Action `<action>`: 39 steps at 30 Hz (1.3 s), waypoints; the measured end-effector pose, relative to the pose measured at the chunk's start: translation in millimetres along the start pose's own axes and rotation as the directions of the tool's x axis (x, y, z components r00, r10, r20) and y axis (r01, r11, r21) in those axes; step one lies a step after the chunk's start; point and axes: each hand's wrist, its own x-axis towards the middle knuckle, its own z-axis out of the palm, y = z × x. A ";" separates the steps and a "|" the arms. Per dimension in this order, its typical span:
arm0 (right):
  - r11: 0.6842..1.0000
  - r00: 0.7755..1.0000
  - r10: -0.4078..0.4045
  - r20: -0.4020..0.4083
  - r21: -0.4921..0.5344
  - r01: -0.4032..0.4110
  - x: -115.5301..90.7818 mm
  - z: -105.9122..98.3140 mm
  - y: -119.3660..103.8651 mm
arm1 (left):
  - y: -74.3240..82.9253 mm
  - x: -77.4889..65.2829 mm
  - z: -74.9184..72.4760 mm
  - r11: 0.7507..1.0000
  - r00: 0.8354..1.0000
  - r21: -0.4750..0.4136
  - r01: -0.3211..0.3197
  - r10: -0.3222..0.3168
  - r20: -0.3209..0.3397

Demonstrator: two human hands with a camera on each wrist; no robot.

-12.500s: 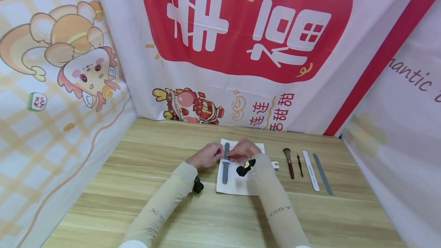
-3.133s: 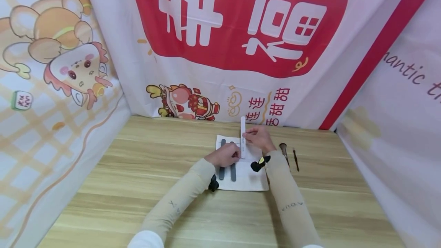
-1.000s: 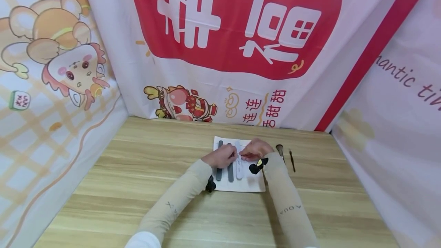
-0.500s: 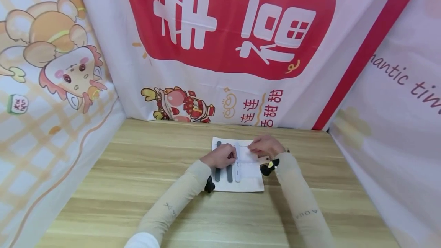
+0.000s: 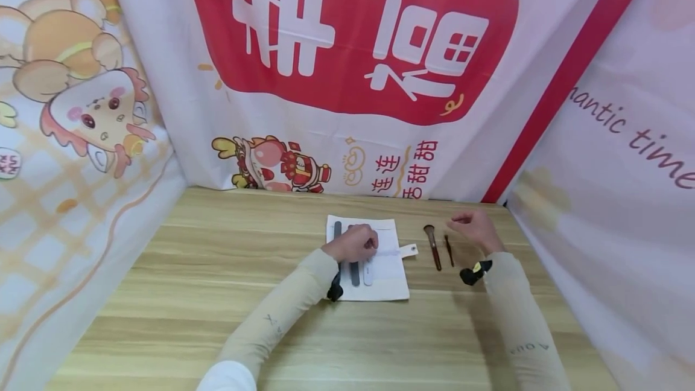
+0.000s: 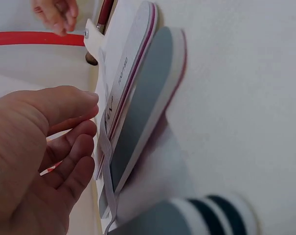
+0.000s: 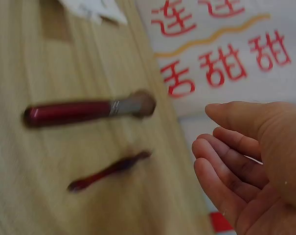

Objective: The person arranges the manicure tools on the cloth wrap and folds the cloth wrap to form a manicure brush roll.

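A white fabric case [image 5: 392, 285] lies unfolded on the table. Side by side on it, under an elastic band [image 6: 105, 142], are two grey nail files [image 5: 355, 275] and a white nail file [image 6: 130, 63] marked 100/180. My left hand [image 5: 354, 242] hovers over the files, thumb and index tips close together right at the band; I cannot tell whether they pinch it. Well to the right of the case, my right hand [image 5: 473, 228] hangs above the table with loosely bent fingers and nothing in them. A thin dark-red tool [image 5: 449, 251] is the thing nearest to it.
Left of the thin tool lies a brush [image 5: 433, 247] with a dark-red handle. The case's snap tab [image 5: 408, 251] sticks out towards it. Printed cloth [image 5: 304, 165] hangs along the table's back edge and both sides.
My right hand brought the white file to the case and laid it beside the grey ones, then let go and moved right, past the brush. My left hand has stayed by the band.
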 end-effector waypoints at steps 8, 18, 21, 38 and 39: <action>0.992 0.993 0.104 0.048 0.062 -0.107 -6.7 14.9 37.1 | -0.6 -0.1 3.6 1.000 1.000 0.024 -0.009 0.009 -0.008; 0.985 0.979 0.169 0.111 0.001 -0.171 0.2 22.2 27.9 | 2.8 -1.6 0.5 1.000 1.000 0.027 0.004 -0.005 0.022; 0.982 0.971 0.186 0.151 -0.002 -0.188 4.4 23.4 24.5 | 1.6 -1.1 -0.1 1.000 0.999 0.018 0.013 -0.014 0.032; 0.993 0.982 0.117 0.147 -0.016 -0.116 3.2 21.1 -24.2 | -35.5 19.2 23.2 0.999 0.997 -0.030 0.044 -0.042 0.060; 0.993 0.982 0.117 0.147 -0.002 -0.118 2.8 24.0 -30.0 | -39.1 20.3 26.0 0.999 0.998 -0.013 0.036 -0.035 0.056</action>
